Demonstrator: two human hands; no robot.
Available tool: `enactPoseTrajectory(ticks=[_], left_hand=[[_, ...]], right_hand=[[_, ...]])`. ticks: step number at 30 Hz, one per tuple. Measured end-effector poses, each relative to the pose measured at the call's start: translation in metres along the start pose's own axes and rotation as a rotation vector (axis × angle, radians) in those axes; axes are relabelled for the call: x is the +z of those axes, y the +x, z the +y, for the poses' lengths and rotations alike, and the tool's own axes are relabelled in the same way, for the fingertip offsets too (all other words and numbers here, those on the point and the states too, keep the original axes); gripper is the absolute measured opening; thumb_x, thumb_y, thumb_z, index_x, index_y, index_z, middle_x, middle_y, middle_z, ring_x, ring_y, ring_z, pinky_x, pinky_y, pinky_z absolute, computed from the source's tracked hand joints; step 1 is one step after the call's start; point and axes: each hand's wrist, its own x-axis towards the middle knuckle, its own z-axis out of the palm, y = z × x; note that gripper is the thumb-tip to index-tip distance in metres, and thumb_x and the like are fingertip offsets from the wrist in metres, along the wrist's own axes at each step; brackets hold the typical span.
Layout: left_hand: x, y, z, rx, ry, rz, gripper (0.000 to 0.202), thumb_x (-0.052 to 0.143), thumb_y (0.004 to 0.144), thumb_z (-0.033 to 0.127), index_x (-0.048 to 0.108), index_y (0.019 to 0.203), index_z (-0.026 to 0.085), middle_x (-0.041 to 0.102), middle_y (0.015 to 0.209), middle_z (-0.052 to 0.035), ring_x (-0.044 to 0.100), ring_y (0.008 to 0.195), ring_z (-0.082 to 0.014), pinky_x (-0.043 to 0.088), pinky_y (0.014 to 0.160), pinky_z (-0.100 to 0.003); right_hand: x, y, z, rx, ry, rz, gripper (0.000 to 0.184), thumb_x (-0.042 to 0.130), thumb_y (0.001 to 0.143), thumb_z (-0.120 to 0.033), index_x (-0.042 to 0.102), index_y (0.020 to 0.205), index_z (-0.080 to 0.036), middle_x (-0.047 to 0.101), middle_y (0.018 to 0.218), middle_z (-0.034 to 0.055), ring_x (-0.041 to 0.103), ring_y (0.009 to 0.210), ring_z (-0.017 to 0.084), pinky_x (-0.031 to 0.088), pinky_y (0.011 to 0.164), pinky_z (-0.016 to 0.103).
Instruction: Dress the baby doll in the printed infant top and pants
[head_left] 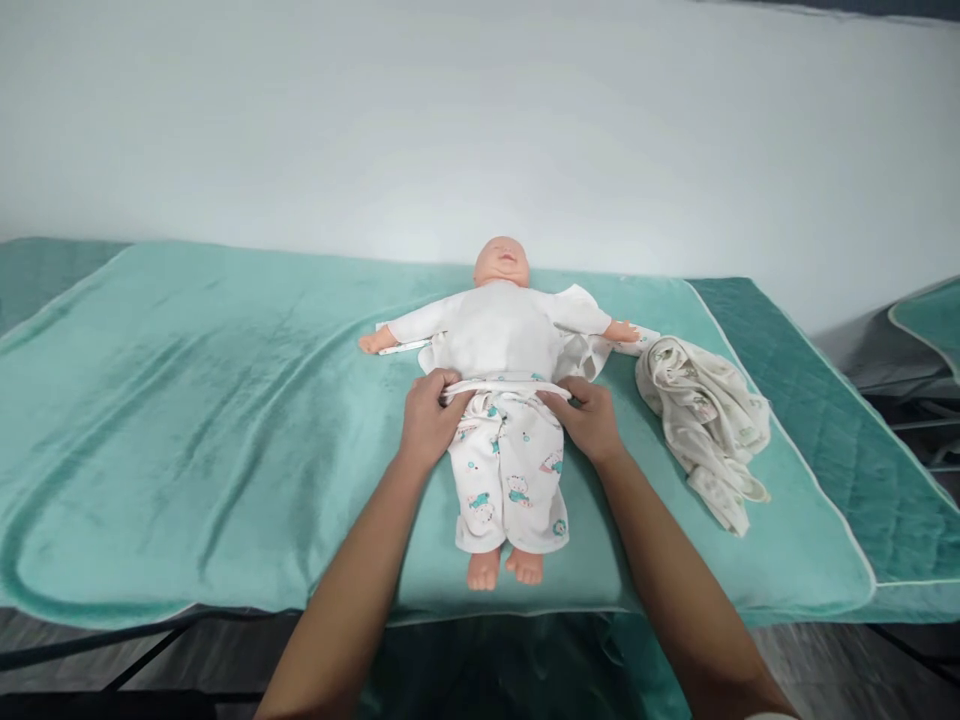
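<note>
A baby doll (501,262) lies on its back on a teal blanket (210,400), arms spread, dressed in a white top (501,335) and white printed trousers (510,470). My left hand (429,418) grips the trousers' waistband at the doll's left-side hip as seen here. On the other side, my right hand (589,416) is closed on the same waistband. Both hands pinch the band at the doll's waist. The doll's bare feet (504,567) point toward me.
A crumpled cream printed cloth (701,415) lies on the blanket to the right of the doll. The blanket covers a quilted green mat (825,400) on a cot. A white wall stands behind. Another cot's edge (930,320) shows at far right.
</note>
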Motion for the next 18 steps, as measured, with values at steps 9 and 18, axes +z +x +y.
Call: enactPoseTrajectory(ticks=[9, 18], left_hand=[[0.000, 0.001, -0.001, 0.032, -0.133, 0.021, 0.016, 0.063, 0.085, 0.035, 0.053, 0.085, 0.023, 0.056, 0.093, -0.0024, 0.053, 0.087, -0.0180, 0.045, 0.081, -0.031], [-0.017, -0.017, -0.001, -0.158, -0.503, -0.245, 0.060, 0.071, 0.082, 0.045, 0.047, 0.133, 0.027, 0.059, 0.124, -0.0071, 0.061, 0.106, -0.0204, 0.051, 0.091, -0.033]], right_hand=[[-0.005, -0.010, -0.003, 0.059, 0.220, -0.217, 0.038, 0.070, 0.082, -0.056, 0.054, 0.087, -0.021, 0.050, 0.077, -0.0019, 0.044, 0.071, 0.015, 0.037, 0.063, 0.027], [-0.004, -0.011, 0.001, 0.105, 0.321, -0.261, 0.047, 0.080, 0.075, -0.052, 0.054, 0.100, -0.022, 0.055, 0.091, -0.0010, 0.048, 0.079, 0.016, 0.040, 0.069, 0.027]])
